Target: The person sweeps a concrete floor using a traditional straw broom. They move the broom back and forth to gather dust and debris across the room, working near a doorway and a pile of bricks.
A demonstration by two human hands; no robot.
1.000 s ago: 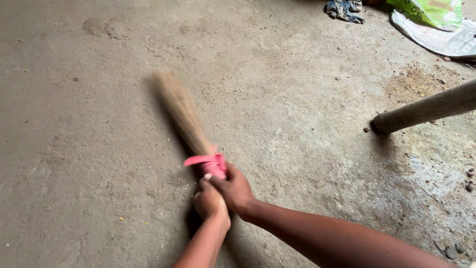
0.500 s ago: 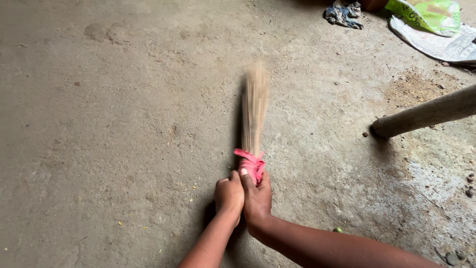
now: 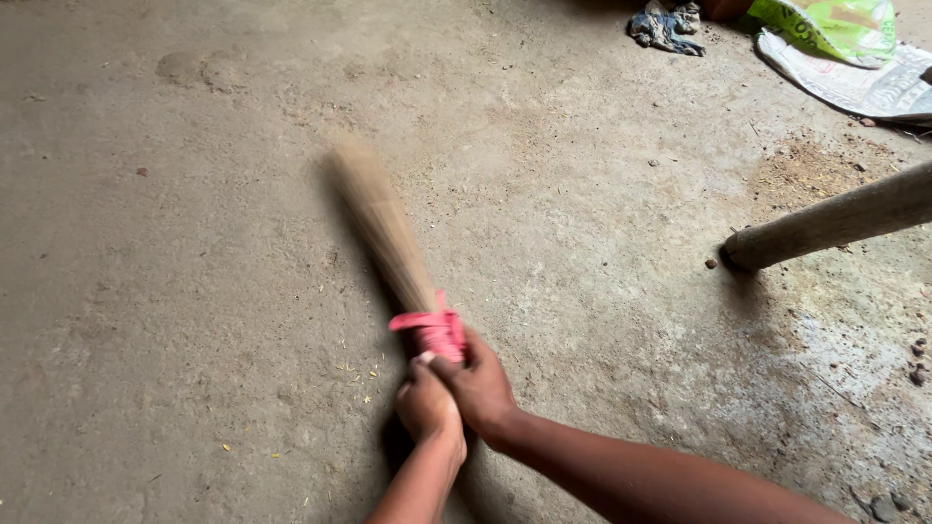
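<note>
A straw hand broom [image 3: 381, 223] with a pink cloth binding [image 3: 435, 330] points up and to the left over the concrete floor [image 3: 175, 262], its bristles blurred by motion. My left hand [image 3: 425, 406] grips the bottom of the handle. My right hand [image 3: 480, 383] wraps the handle just above it, right under the pink binding. Both fists touch each other. Small yellow husk bits [image 3: 361, 374] lie on the floor left of my hands.
A thick wooden pole [image 3: 825, 221] rests with its end on the floor at the right. A dark rag [image 3: 665, 24] and green and white sacks [image 3: 845, 49] lie at the top right. Small stones [image 3: 917, 359] and a sandy patch [image 3: 806, 165] are at the right.
The broom swung from upright half a second ago back to the left, as it stood one second ago. Both hands shifted slightly left with it and kept their grip.
</note>
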